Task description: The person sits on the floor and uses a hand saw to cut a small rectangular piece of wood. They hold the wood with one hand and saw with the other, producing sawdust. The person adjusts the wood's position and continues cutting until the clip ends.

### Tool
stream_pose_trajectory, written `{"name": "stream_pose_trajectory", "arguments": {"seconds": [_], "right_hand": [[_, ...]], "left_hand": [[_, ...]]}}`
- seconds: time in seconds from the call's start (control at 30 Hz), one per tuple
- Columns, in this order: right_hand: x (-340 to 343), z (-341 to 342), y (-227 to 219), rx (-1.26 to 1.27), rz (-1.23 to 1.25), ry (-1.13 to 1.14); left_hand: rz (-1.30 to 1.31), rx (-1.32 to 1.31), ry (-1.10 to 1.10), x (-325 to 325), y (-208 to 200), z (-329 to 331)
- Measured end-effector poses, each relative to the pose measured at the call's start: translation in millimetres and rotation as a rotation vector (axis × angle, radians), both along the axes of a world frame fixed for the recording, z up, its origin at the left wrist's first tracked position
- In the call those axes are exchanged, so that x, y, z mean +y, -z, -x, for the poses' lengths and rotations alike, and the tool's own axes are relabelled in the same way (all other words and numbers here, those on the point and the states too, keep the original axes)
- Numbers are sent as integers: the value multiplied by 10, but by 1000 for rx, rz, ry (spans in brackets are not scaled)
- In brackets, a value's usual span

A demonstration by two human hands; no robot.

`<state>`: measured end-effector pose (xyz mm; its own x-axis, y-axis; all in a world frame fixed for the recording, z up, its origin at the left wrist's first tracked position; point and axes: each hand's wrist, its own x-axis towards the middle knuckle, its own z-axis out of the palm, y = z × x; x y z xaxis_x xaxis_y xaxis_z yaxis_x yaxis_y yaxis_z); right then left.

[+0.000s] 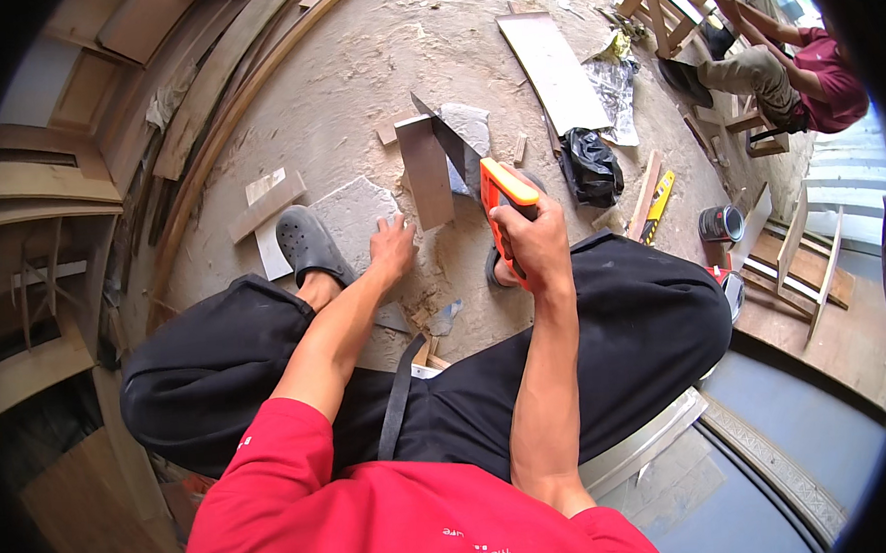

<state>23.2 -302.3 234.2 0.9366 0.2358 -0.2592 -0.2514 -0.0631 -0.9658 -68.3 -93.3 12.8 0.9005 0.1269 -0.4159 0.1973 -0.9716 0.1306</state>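
Note:
My right hand (536,240) is wrapped round the orange handle of a handsaw (459,155). Its dark blade slants up and to the left, passing by the upper right edge of a small wooden board (425,172). Whether the teeth touch the wood I cannot tell. Just left of the board's lower end, my left hand (393,247) rests on the edge of a pale stone slab (348,216), fingers apart and holding nothing. The slab lies between my feet, beside a grey clog (309,245).
Wood offcuts (267,204) lie left of the clog. Toward the right are a long white board (557,70), a black plastic bag (591,167), a yellow level (657,208) and an open can (721,224). Wooden cabinets (43,197) line the left side. Another person (793,73) sits at far right.

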Motion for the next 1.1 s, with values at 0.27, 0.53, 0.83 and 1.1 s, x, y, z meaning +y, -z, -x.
{"name": "stream_pose_trajectory", "arguments": {"seconds": [0.27,0.53,0.83,1.1], "right_hand": [[142,87,-241,185,15,-31],[224,116,-519,245,82,-96],[713,295,-33,118,135,-219],[1056,633,668,-94,231,-155]], "left_hand": [[724,-402,-683,197,138,-438],[777,-356,-711,143,-65,-425],[730,-355,-736,549,121,-117],[119,-212,-554,497,-169,-79]]}}
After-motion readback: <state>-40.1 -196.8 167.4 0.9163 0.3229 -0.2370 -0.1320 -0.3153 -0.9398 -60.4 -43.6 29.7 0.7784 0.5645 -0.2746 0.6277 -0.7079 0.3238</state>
